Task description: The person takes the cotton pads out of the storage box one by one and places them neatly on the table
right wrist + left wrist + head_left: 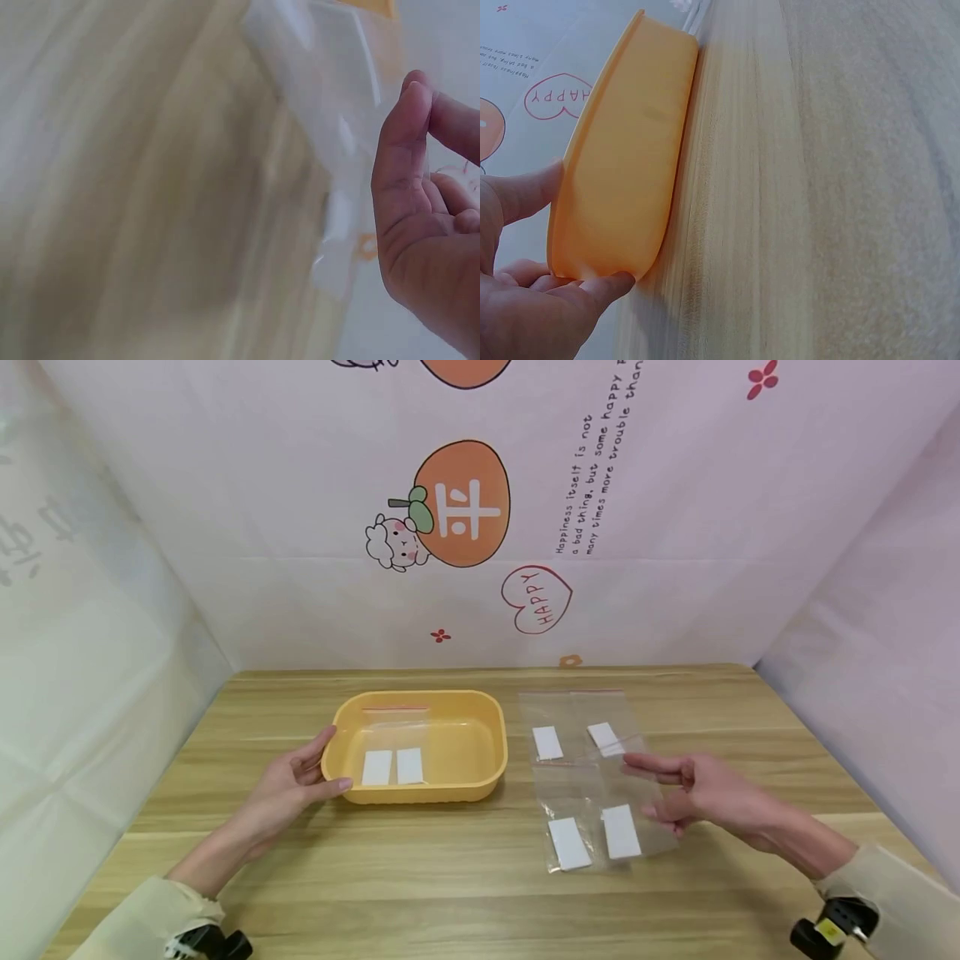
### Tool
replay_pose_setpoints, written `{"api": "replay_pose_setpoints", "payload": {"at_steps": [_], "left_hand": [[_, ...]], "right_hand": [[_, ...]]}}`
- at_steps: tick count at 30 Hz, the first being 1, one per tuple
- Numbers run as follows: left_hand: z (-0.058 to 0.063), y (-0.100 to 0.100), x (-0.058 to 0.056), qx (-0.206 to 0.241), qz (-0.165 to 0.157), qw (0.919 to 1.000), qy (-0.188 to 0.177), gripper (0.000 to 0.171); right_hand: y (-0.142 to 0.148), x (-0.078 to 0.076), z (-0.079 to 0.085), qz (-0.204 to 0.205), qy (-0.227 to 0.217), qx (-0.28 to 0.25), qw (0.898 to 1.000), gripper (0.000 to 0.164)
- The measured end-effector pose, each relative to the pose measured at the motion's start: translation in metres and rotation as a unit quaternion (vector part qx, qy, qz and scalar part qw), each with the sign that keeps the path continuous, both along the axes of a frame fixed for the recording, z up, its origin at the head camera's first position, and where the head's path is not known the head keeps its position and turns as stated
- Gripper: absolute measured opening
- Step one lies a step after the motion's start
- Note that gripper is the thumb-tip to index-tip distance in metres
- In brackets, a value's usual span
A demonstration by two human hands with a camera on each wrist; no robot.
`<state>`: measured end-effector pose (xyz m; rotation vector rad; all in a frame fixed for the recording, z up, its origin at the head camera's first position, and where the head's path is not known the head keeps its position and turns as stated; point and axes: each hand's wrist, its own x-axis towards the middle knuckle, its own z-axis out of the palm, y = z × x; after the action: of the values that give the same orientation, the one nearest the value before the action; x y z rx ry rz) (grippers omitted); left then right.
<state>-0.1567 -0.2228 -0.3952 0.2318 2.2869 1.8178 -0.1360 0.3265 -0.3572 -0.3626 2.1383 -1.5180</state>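
My left hand (296, 781) grips the left end of a yellow plastic basket (491, 781), thumb over the near rim and fingers at the outer wall. The left wrist view shows the basket's side (626, 150) and the hand (544, 300) around its corner. Inside lies clear zip-bag plastic (396, 727) with a red seal line and two white rectangles (377, 768). To the right, several clear zip bags (566, 789) overlap, each with a white rectangle (621, 832). My right hand (701, 793) hovers over their right edge, thumb and fingertips apart; whether it touches plastic (330, 90) is unclear.
Everything stands on a wood-grain table (420, 885). A printed white cloth (300, 527) rises behind the table, with pale cloth walls (885, 610) on either side. Black wrist cameras (836, 927) sit by both sleeves.
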Motion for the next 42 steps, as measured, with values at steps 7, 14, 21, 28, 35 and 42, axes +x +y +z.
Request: {"api": "replay_pose_setpoints", "payload": {"at_steps": [7,14,21,28,35,42], "left_hand": [[0.001,0.001,0.001,0.003,-0.005,1.0,0.006,0.097],[0.0,0.0,0.001,0.011,-0.004,0.9999,-0.002,0.097],[-0.001,-0.001,0.001,0.006,0.001,1.0,-0.003,0.095],[-0.001,-0.001,0.002,0.01,-0.002,0.9999,-0.002,0.097],[-0.001,-0.001,0.002,0.007,-0.001,1.0,0.0,0.096],[-0.001,-0.001,0.001,0.004,-0.001,1.0,0.001,0.095]], "right_hand": [[0.022,0.004,-0.02,-0.011,-0.009,0.018,1.0,0.088],[0.027,0.005,-0.025,-0.021,0.024,0.081,0.996,0.093],[0.031,0.004,-0.029,-0.013,0.068,0.113,0.991,0.092],[0.031,0.002,-0.034,-0.009,0.18,0.209,0.961,0.087],[0.031,0.004,-0.041,-0.008,0.242,0.247,0.938,0.086],[0.03,0.006,-0.044,-0.014,0.263,0.277,0.924,0.086]]}}
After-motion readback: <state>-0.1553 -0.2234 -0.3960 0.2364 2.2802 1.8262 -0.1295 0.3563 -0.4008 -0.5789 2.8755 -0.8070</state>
